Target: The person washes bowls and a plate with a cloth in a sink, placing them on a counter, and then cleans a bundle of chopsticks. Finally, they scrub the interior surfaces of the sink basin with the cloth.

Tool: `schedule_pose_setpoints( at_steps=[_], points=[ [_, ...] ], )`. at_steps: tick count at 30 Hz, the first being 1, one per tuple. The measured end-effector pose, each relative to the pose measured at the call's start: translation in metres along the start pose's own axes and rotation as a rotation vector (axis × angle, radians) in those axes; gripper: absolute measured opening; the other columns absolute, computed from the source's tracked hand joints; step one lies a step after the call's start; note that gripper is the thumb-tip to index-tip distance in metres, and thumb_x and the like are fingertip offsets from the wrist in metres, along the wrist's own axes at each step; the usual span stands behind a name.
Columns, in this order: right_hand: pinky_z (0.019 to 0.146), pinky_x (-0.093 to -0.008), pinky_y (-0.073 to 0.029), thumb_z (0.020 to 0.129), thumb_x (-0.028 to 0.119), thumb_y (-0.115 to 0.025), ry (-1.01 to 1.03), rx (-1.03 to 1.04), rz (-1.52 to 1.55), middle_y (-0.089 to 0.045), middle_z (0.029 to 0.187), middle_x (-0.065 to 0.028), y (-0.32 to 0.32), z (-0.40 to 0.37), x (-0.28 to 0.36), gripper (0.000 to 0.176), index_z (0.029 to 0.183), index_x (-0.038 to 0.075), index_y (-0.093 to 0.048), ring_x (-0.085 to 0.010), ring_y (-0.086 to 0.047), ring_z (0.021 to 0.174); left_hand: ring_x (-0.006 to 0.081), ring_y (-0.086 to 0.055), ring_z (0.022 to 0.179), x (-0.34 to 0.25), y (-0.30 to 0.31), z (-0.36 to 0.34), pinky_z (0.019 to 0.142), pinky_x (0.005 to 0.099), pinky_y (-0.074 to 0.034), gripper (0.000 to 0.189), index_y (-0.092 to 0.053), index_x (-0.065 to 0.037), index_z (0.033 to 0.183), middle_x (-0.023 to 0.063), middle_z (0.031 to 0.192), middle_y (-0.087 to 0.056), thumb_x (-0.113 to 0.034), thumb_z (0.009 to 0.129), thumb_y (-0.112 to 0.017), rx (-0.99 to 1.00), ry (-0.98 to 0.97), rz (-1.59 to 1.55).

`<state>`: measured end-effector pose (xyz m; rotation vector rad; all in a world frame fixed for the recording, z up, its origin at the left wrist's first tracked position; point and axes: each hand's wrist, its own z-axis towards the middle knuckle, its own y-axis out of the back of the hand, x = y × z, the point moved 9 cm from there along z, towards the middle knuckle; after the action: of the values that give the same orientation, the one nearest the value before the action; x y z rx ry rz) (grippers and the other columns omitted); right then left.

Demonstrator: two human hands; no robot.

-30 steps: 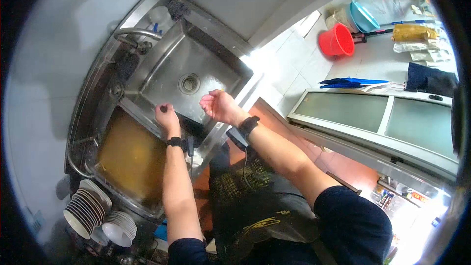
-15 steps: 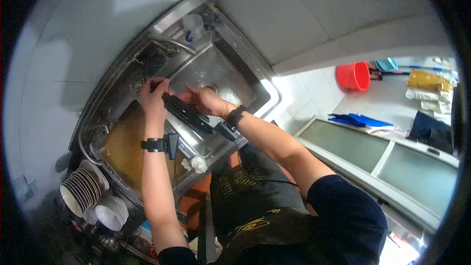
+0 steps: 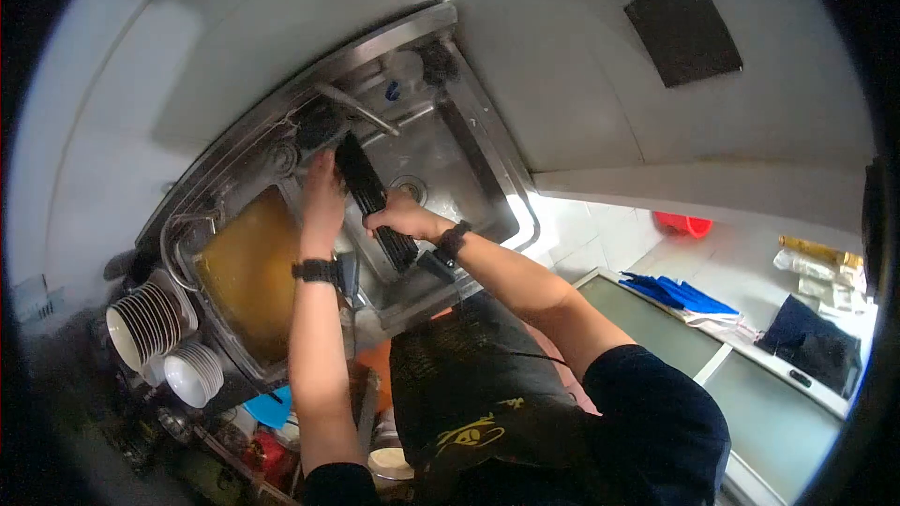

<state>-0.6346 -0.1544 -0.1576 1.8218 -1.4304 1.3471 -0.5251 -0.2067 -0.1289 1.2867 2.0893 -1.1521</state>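
Note:
A bundle of long black chopsticks (image 3: 364,176) is held at a slant over the divider between the two sink basins. My right hand (image 3: 405,215) is closed around its lower middle, thumb across the front. Just left of the bundle's upper part is my left hand (image 3: 323,197), its fingers stretched upward alongside and slightly blurred. Whether those fingers touch the chopsticks is hard to make out. Below the hands, the left basin holds murky brownish water (image 3: 248,262). The right basin (image 3: 459,173) shows its bare metal floor and a drain (image 3: 410,189).
A faucet (image 3: 361,111) reaches over the sink from the back rim. Stacked plates (image 3: 141,328) and white bowls (image 3: 194,375) stand left of the sink. A tiled wall rises behind. On the right are a glass-fronted cabinet (image 3: 656,319), blue cloth (image 3: 677,293) and a red bucket (image 3: 682,224).
The bundle has turned more upright and its upper end has risen. My right hand now wraps its middle, while my left hand has come off the end to the bundle's left side. The view has shifted.

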Motion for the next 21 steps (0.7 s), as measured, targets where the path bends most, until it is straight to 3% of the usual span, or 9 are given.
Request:
schedule_pose_setpoints(
  at_steps=[2, 5, 6, 8, 9, 10, 12, 14, 21],
  points=[
    [0.064, -0.0312, -0.050, 0.074, 0.021, -0.077, 0.059, -0.031, 0.180, -0.069, 0.076, -0.0099, 0.000, -0.009, 0.025, 0.027, 0.074, -0.004, -0.067, -0.0163, -0.064, 0.067, 0.0180, -0.054, 0.101, 0.033, 0.027, -0.016, 0.080, 0.0321, -0.044, 0.056, -0.043, -0.007, 0.138, 0.0095, 0.126, -0.055, -0.039, 0.096, -0.060, -0.012, -0.001, -0.097],
    [0.081, -0.0341, -0.053, 0.084, 0.029, -0.071, -0.137, -0.200, -0.201, -0.071, 0.098, -0.0191, -0.002, -0.023, 0.048, 0.044, 0.103, -0.011, -0.066, -0.0237, -0.069, 0.089, 0.0184, -0.054, 0.107, 0.075, 0.041, -0.040, 0.085, 0.0328, -0.040, 0.069, -0.040, -0.007, 0.146, 0.0082, 0.141, -0.051, -0.055, 0.098, -0.052, -0.131, 0.047, -0.117],
    [0.088, -0.0346, -0.049, 0.088, 0.031, -0.068, -0.104, -0.260, -0.233, -0.067, 0.108, -0.0222, -0.009, -0.025, 0.049, 0.052, 0.114, -0.012, -0.059, -0.0267, -0.065, 0.100, 0.0162, -0.054, 0.108, 0.068, 0.030, -0.059, 0.089, 0.0320, -0.040, 0.067, -0.041, -0.008, 0.145, 0.0058, 0.135, -0.055, -0.054, 0.098, -0.053, -0.297, 0.026, -0.181],
    [0.103, -0.0356, -0.043, 0.094, 0.037, -0.061, -0.034, -0.401, -0.300, -0.059, 0.128, -0.0284, -0.022, -0.029, 0.050, 0.068, 0.135, -0.015, -0.045, -0.0328, -0.058, 0.122, 0.0186, -0.053, 0.112, 0.072, 0.030, -0.048, 0.093, 0.0338, -0.041, 0.070, -0.041, -0.007, 0.145, 0.0090, 0.135, -0.053, -0.057, 0.096, -0.053, -0.130, 0.072, -0.221],
    [0.116, -0.0358, -0.027, 0.100, 0.041, -0.050, 0.032, -0.327, -0.193, -0.039, 0.149, -0.0311, -0.035, -0.021, 0.035, 0.079, 0.149, -0.013, -0.021, -0.0364, -0.033, 0.144, 0.0187, -0.053, 0.112, 0.073, 0.030, -0.046, 0.093, 0.0340, -0.041, 0.070, -0.041, -0.007, 0.144, 0.0090, 0.135, -0.053, -0.056, 0.096, -0.053, -0.092, 0.077, -0.255],
    [0.114, -0.0485, -0.029, 0.100, 0.047, -0.044, 0.138, -0.452, -0.293, -0.040, 0.144, -0.0359, -0.046, -0.029, 0.061, 0.071, 0.145, -0.007, -0.035, -0.0477, -0.036, 0.137, 0.0188, -0.053, 0.112, 0.073, 0.034, -0.047, 0.094, 0.0343, -0.041, 0.070, -0.041, -0.008, 0.144, 0.0089, 0.134, -0.053, -0.056, 0.096, -0.054, -0.078, 0.071, -0.286],
    [0.117, -0.0561, -0.021, 0.098, 0.053, -0.042, 0.091, -0.599, -0.751, -0.034, 0.149, -0.0357, -0.057, -0.020, 0.043, 0.079, 0.145, -0.010, -0.033, -0.0517, -0.025, 0.142, 0.0190, -0.053, 0.112, 0.073, 0.036, -0.046, 0.094, 0.0349, -0.042, 0.070, -0.041, -0.008, 0.144, 0.0089, 0.133, -0.053, -0.055, 0.095, -0.055, -0.054, 0.061, -0.324],
    [0.118, -0.0599, -0.013, 0.097, 0.055, -0.040, 0.167, -0.458, -0.900, -0.029, 0.153, -0.0322, -0.079, -0.025, 0.067, 0.083, 0.145, -0.012, -0.032, -0.0540, -0.017, 0.144, 0.0192, -0.053, 0.113, 0.070, 0.038, -0.048, 0.095, 0.0355, -0.042, 0.069, -0.042, -0.008, 0.143, 0.0088, 0.133, -0.053, -0.054, 0.094, -0.056, -0.043, 0.061, -0.333],
    [0.119, -0.0542, -0.019, 0.094, 0.054, -0.047, 0.286, -0.564, -0.925, -0.038, 0.151, -0.0267, -0.120, -0.032, 0.075, 0.078, 0.140, -0.009, -0.044, -0.0423, -0.029, 0.144, 0.0200, -0.053, 0.114, 0.052, 0.044, -0.047, 0.098, 0.0374, -0.043, 0.069, -0.043, -0.008, 0.141, 0.0086, 0.130, -0.054, -0.051, 0.091, -0.059, 0.013, 0.043, -0.352]
  ],
)
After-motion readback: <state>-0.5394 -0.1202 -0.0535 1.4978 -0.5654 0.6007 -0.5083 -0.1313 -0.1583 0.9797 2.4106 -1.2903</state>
